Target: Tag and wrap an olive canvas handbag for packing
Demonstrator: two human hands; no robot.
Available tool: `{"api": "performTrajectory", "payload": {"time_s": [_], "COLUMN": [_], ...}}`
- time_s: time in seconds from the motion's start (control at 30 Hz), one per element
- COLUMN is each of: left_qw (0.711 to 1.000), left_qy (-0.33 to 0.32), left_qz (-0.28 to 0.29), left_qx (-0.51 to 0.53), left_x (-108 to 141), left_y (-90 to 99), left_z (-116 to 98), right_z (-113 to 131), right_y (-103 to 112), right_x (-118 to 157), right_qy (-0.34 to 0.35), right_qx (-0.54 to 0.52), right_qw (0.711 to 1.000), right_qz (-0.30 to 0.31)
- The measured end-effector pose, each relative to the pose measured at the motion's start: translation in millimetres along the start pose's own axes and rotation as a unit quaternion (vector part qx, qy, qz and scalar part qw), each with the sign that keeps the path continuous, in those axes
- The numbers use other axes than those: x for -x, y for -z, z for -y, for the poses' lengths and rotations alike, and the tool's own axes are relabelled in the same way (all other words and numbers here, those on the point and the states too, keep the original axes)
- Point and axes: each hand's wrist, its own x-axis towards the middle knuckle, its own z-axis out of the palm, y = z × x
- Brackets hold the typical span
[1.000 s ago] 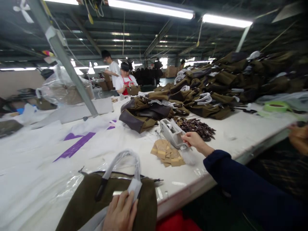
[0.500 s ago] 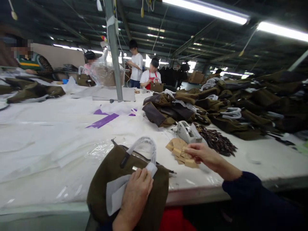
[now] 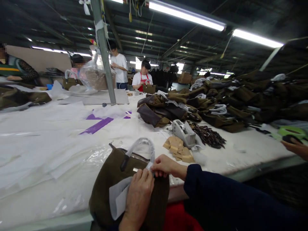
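Two bare hands were on one olive handbag [image 3: 106, 183], which lay at the near edge of the white-covered surface [image 3: 252, 157], partly on clear plastic sheeting [image 3: 96, 158]. Left hand [image 3: 140, 195] lay open, pressing a white paper sheet [image 3: 118, 199] to the bag's front. Right hand [image 3: 166, 166] was at the sheet's top corner beside the plastic-wrapped handle [image 3: 141, 144]; its grip was probably pinching the paper, fingertips partly hidden. Beyond lay kraft card tags [image 3: 178, 149] and a grey tape dispenser [image 3: 184, 133].
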Motion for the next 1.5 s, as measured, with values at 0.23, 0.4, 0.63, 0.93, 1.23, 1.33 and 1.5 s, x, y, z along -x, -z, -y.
{"api": "performTrajectory", "payload": {"time_s": [0.23,0.4,0.63,0.93,1.23,1.33,1.5], "left_qw": [1.0,1.0,1.0,1.0,0.995,0.992,0.992], "left_qy": [-0.012,0.001,0.008,-0.008,0.057,0.074,0.112], "left_qz": [0.001,-0.003,-0.001,0.002,-0.012,-0.015,0.003], "left_qx": [-0.002,0.009,0.03,0.028,0.085,0.105,0.058], "left_x": [0,1,1,0,-2,-3,4], "left_y": [-1.3,0.9,2.5,5.5,5.3,7.8,29.6], "left_z": [1,2,2,2,-2,-1,20], "right_z": [-4,-17,-14,-21,-1,-10,-26], "right_y": [1,6,11,2,-7,-21,-40], "right_x": [-13,-19,-4,28,10,8,5], "right_qy": [-0.045,-0.059,-0.055,0.298,0.345,0.43,0.42], "right_qx": [0.006,0.038,0.086,0.416,0.447,0.301,0.202], "right_qw": [0.998,0.996,0.991,0.852,0.806,0.84,0.873], "right_qz": [0.039,0.059,0.089,-0.113,-0.175,-0.138,-0.144]}}
